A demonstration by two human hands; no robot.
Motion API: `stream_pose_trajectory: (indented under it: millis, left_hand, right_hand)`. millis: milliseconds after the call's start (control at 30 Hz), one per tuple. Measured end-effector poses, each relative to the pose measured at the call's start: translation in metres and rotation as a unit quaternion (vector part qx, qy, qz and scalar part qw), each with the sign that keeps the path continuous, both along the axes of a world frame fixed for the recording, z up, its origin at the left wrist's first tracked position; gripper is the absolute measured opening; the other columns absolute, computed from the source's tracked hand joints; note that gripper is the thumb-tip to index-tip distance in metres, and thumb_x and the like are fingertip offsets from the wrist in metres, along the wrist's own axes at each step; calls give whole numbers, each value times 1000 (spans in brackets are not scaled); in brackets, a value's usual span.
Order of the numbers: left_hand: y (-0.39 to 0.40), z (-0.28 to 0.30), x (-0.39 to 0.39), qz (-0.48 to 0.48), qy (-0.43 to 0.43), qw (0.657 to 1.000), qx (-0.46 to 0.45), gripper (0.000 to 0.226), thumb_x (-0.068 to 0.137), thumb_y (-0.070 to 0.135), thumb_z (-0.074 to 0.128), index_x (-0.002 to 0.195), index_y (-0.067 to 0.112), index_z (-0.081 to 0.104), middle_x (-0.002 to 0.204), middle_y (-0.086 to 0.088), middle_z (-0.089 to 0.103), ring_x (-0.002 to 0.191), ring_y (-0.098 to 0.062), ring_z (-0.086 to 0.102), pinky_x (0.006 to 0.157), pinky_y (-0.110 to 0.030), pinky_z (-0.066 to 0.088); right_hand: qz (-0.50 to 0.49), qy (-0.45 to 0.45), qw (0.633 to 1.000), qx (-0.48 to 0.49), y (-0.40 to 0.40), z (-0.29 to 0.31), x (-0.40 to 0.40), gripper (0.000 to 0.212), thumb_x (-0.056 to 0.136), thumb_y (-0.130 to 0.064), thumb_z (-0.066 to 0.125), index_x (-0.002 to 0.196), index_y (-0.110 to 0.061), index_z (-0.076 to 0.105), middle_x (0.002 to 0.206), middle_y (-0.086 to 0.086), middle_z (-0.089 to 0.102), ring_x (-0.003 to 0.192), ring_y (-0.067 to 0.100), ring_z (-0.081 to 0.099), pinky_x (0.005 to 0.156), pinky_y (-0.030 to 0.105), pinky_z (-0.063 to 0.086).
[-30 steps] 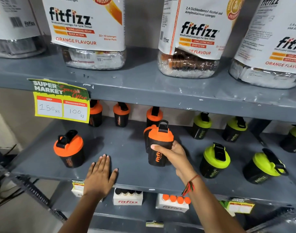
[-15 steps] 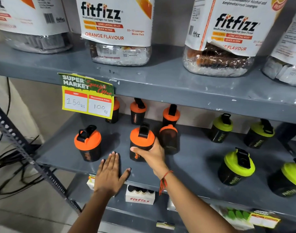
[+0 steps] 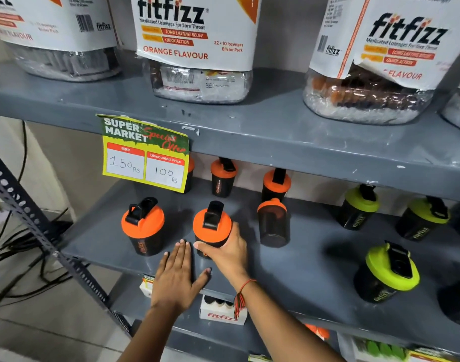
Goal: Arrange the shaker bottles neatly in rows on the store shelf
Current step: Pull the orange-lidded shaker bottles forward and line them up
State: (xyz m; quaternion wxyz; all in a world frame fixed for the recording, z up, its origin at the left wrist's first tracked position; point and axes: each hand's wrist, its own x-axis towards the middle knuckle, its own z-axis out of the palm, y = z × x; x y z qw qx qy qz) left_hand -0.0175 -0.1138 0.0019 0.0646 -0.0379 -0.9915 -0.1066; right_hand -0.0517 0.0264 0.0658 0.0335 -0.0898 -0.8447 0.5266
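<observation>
Shelf: grey metal shelf (image 3: 315, 259).
Left side: orange-lidded shaker bottles (image 3: 142, 226) standing upright, front and back.
Right side: green-lidded shaker bottles (image 3: 388, 273) standing.
Front edge: left hand (image 3: 178, 278) flat on it.

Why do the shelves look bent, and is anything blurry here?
Head view: the wide lens bows the upper shelf; jars lean outward; edges go soft, the lime bottles slightly smeared; the orange bottle under the right hand is sharp; bottles cast soft shadows.
</observation>
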Motion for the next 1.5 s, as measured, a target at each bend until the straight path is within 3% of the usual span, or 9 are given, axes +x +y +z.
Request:
stream_pose_trajectory:
  millis: [233, 467, 533, 633, 767, 900, 1067, 1267, 1500]
  left_hand:
    - [-1, 1, 0, 1, 2, 1000, -9, 92, 86, 75, 9, 149, 7, 7, 156, -8, 5, 142, -15, -3, 113, -34, -8]
    - [-1, -1, 0, 8, -10, 1000, -7, 94, 84, 76, 8, 149, 8, 3, 157, -7, 5, 144, -15, 0, 116, -36, -3]
    - [-2, 1, 1, 9, -18, 1000, -8, 96, 82, 77, 5, 149, 8, 2, 157, -6, 3, 144, -15, -1, 116, -35, -3]
    - [-4, 5, -2, 1, -39, 999, -12, 100, 77, 78, 0, 150, 10, -3, 158, -5, -4, 144, -14, -5, 115, -34, -5]
    - [-2, 10, -11, -1, -64, 998, 3, 108, 70, 82, 0, 150, 10, -2, 159, -5, -4, 145, -14, -5, 116, -33, -4]
    - [0, 11, -12, 2, -63, 998, 2, 107, 71, 81, 2, 150, 10, -1, 159, -6, -4, 145, -15, -5, 116, -34, -3]
    - [-1, 10, -10, 2, -48, 999, 5, 104, 74, 81, 4, 150, 9, -1, 158, -5, -4, 145, -15, -3, 116, -34, -3]
    - [2, 9, -10, 3, -39, 999, 8, 105, 74, 82, 2, 149, 9, 2, 154, -3, -5, 144, -14, -2, 116, -35, -2]
    - [1, 10, -9, 5, -40, 999, -2, 104, 74, 81, 0, 150, 10, -1, 156, -3, -6, 143, -13, -5, 115, -34, -5]
  right_hand:
    - [14, 9, 1000, -19, -2, -3, 5, 83, 54, -53, 90, 121, -27, 50, 118, -1, 71, 108, 21, 67, 86, 35, 58]
    - [65, 7, 997, -49, 27, -10, 12, 133, 43, -79, 82, 154, -36, 23, 159, -4, 40, 145, 15, 38, 118, 45, 38]
    - [55, 29, 997, -51, 42, -8, 15, 126, 50, -83, 76, 154, -32, 27, 160, -2, 37, 147, 14, 35, 120, 44, 35]
    - [-16, 80, 996, -42, 65, 0, 8, 93, 66, -79, 68, 141, -27, 50, 145, 0, 55, 132, 15, 52, 112, 41, 44]
    - [-139, 122, 979, 87, 98, 9, -22, 54, 74, -35, 83, 121, -15, 64, 123, 11, 66, 117, 32, 58, 103, 44, 47]
    - [-151, -27, 975, 159, 125, 16, -53, 76, 71, -43, 83, 133, -10, 54, 134, 17, 55, 130, 38, 47, 108, 39, 36]
    - [-114, -142, 976, 119, 133, 16, -72, 101, 60, -59, 87, 134, -7, 42, 141, 16, 52, 132, 38, 49, 107, 41, 44]
    - [-87, -202, 971, 91, 132, 11, -76, 102, 58, -64, 85, 137, -9, 49, 136, 11, 59, 120, 32, 61, 94, 35, 56]
    - [-105, -170, 978, 57, 132, 2, -75, 79, 63, -57, 82, 126, -13, 62, 123, 10, 68, 110, 31, 65, 81, 27, 49]
